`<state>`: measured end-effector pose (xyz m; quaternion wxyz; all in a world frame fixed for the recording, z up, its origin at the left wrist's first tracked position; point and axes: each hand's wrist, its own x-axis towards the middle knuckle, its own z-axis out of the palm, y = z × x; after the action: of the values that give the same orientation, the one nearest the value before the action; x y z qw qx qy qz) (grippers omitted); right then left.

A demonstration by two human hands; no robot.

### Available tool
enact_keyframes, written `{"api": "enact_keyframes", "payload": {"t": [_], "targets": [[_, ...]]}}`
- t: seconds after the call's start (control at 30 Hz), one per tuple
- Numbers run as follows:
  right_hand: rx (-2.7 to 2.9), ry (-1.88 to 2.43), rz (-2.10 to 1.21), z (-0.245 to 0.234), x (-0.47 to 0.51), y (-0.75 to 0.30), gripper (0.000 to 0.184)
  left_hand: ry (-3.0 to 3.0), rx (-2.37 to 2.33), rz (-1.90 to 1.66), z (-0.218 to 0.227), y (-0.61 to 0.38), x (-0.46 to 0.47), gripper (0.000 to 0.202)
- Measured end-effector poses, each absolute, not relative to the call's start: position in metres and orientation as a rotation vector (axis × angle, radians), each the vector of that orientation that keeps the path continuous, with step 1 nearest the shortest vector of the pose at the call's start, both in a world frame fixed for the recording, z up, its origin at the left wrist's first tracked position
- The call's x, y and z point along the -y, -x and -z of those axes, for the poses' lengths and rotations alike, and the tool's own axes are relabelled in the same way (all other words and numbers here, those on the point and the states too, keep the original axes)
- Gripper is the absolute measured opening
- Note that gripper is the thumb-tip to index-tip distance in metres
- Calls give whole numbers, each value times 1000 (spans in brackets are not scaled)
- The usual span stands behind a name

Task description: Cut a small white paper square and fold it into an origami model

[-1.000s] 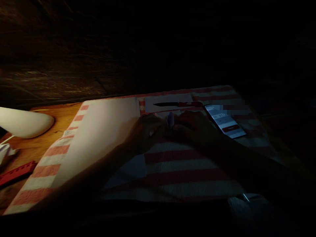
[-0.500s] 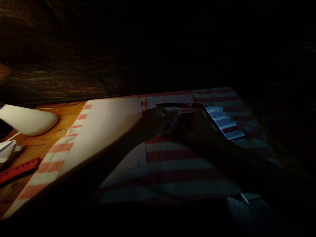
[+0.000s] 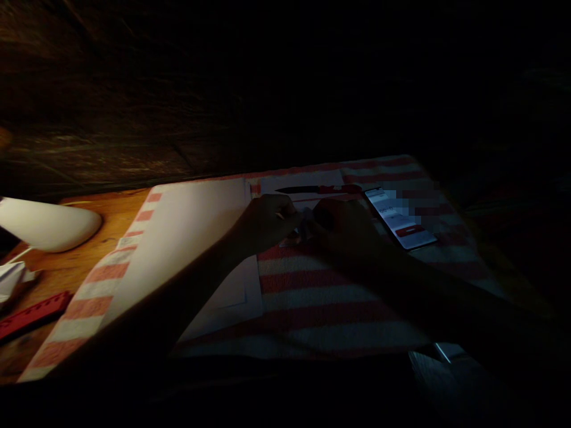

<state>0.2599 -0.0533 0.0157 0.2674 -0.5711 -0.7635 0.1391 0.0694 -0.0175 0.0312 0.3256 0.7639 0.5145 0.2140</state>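
Note:
My left hand (image 3: 270,219) and my right hand (image 3: 342,229) are close together over the middle of the striped cloth. Both have their fingers closed around a small pale, paper-like piece (image 3: 307,217), mostly hidden by the fingers and the dark. Just beyond them lies a knife (image 3: 330,189) with a red handle and dark blade pointing left. It rests partly over a white sheet (image 3: 303,179). Under my left forearm, large white paper sheets (image 3: 187,232) lie flat on the cloth.
A red-and-white striped cloth (image 3: 312,282) covers much of the wooden table (image 3: 116,199). A lit phone (image 3: 399,219) lies to the right. On the left are a white lamp-like object (image 3: 53,224), crumpled white paper (image 3: 13,279) and a red notched strip (image 3: 35,315). Surroundings are very dark.
The hands have drawn slightly apart, with the pale piece still between them. The whole view has shifted a little; the knife, phone and sheets keep their places on the cloth.

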Motion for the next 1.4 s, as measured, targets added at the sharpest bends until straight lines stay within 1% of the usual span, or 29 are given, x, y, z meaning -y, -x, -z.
{"api": "enact_keyframes", "payload": {"t": [0.1, 0.23, 0.4, 0.47, 0.5, 0.53, 0.63, 0.73, 0.77, 0.87, 0.9, 0.93, 1.0, 1.03, 1.13, 1.27, 1.4], "targets": [[2082, 1563, -396, -13, 54, -259, 17, -2065, -1360, -592, -28, -72, 17, 17], [2064, 1534, -466, -10, 55, -258, 21, -1995, -1233, -628, -23, -69, 21, 11], [2051, 1502, -506, -7, 55, -258, 13, -2114, -997, -685, -18, -57, 44, 24], [2002, 1464, -544, -5, 53, -259, 14, -2173, -996, -822, -11, -54, 52, 46], [1969, 1432, -577, -3, 51, -259, 16, -2189, -1034, -882, -7, -54, 55, 52], [1927, 1393, -615, -1, 49, -260, 18, -2212, -1086, -899, -3, -55, 55, 54], [1765, 1290, -706, 4, 46, -262, 21, -2176, -1219, -908, 7, -58, 47, 41], [1616, 1255, -810, 5, 48, -264, 26, -2068, -1312, -882, 10, -61, 32, 13], [1604, 1256, -842, 5, 50, -263, 31, -2037, -1314, -846, 10, -62, 28, 8], [1744, 1326, -790, 4, 56, -261, 60, -1961, -1358, -856, 12, -65, 20, 6], [1817, 1368, -721, 4, 57, -260, 63, -1942, -1377, -865, 13, -66, 19, 6], [1880, 1411, -648, 4, 57, -260, 56, -1927, -1392, -868, 15, -68, 19, 7], [1925, 1488, -560, 5, 54, -260, 25, -1912, -1411, -871, 18, -70, 20, 12], [1913, 1519, -548, 6, 52, -261, 17, -1907, -1419, -878, 20, -70, 20, 14], [1850, 1541, -582, 8, 44, -265, 20, -1880, -1419, -947, 23, -71, 23, 19], [1777, 1453, -712, 10, 40, -265, 12, -1884, -1409, -1059, 24, -70, 25, 20], [1696, 1444, -782, 11, 40, -262, 21, -1840, -1393, -1093, 26, -71, 26, 19]]}}
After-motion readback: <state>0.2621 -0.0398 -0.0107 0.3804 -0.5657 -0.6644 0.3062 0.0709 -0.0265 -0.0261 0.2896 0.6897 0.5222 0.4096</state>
